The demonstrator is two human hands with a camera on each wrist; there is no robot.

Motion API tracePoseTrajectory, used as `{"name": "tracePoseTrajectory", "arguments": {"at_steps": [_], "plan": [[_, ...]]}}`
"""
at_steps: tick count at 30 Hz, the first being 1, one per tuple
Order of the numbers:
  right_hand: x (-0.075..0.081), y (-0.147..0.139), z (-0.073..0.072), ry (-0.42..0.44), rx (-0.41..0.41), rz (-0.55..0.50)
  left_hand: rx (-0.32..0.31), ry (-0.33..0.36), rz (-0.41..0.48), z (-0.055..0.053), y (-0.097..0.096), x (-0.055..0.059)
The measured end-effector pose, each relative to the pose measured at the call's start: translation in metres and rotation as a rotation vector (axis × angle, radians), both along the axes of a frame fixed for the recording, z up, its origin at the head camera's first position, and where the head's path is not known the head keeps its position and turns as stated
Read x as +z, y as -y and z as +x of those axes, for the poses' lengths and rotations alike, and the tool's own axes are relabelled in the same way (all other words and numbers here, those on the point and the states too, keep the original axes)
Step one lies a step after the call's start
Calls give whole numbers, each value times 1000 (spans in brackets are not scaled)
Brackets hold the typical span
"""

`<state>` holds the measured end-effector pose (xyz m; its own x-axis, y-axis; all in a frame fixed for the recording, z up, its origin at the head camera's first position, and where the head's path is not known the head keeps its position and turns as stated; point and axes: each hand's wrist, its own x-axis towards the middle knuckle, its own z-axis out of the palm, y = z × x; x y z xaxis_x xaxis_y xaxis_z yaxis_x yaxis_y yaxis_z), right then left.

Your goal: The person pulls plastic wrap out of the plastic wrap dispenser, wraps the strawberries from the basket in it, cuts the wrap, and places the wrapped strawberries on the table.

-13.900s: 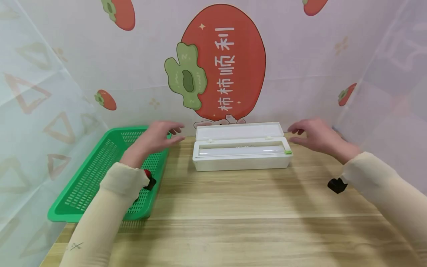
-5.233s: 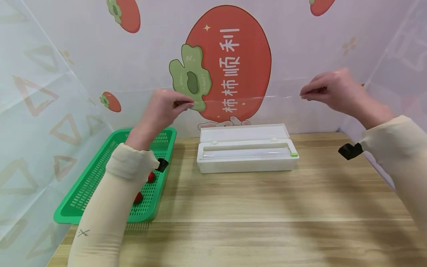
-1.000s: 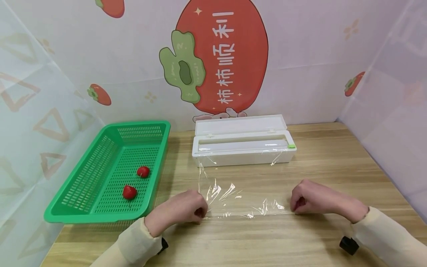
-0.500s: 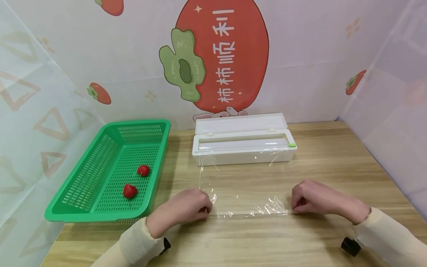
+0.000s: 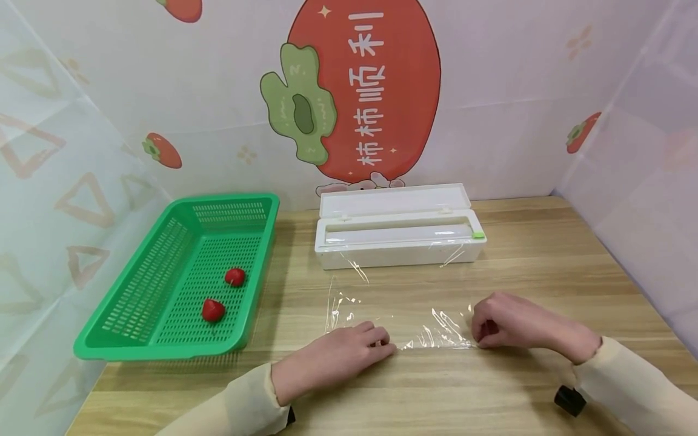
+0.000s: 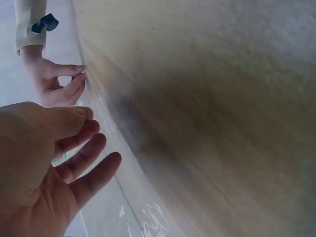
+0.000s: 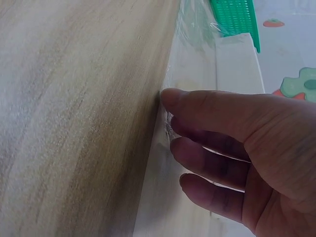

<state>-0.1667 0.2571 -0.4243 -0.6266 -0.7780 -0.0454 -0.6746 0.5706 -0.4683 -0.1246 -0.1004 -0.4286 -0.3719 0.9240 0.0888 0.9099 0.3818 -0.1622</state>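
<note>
A clear sheet of plastic wrap (image 5: 431, 324) stretches from the front of the white box (image 5: 400, 258) toward the person, low over the wooden table. The right hand (image 5: 507, 321) pinches its near right corner between thumb and index finger; the right wrist view shows the crumpled wrap (image 7: 195, 29) at those fingertips. My left hand (image 5: 340, 356) is at the middle of the wrap's near edge, palm down. In the left wrist view the left hand's fingers (image 6: 91, 180) are loosely bent and spread apart, with the wrap's edge beyond them.
The box's lid (image 5: 392, 200) stands raised at the back, with a roll (image 5: 398, 235) inside and a green slider (image 5: 478, 235) at its right end. At left is a green basket (image 5: 262, 266) with two red strawberry-like fruits (image 5: 212, 310). Printed sheets wall the table (image 5: 382, 406).
The wrap came out of the box toward the person and was lowered to the table. In the last half second the left hand slid right along the near edge; the right hand barely moved.
</note>
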Motion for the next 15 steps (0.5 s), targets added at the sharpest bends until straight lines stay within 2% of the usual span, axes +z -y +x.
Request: {"name": "tracePoseTrajectory", "arguments": {"at_steps": [4, 8, 15], "plan": [[4, 1, 0, -27, -4, -11, 5, 2, -27, 0, 1, -4], [9, 12, 3, -134, 11, -48, 6, 5, -37, 1, 1, -6], [1, 54, 26, -341, 143, -36, 13, -14, -53, 0, 0, -6]]}}
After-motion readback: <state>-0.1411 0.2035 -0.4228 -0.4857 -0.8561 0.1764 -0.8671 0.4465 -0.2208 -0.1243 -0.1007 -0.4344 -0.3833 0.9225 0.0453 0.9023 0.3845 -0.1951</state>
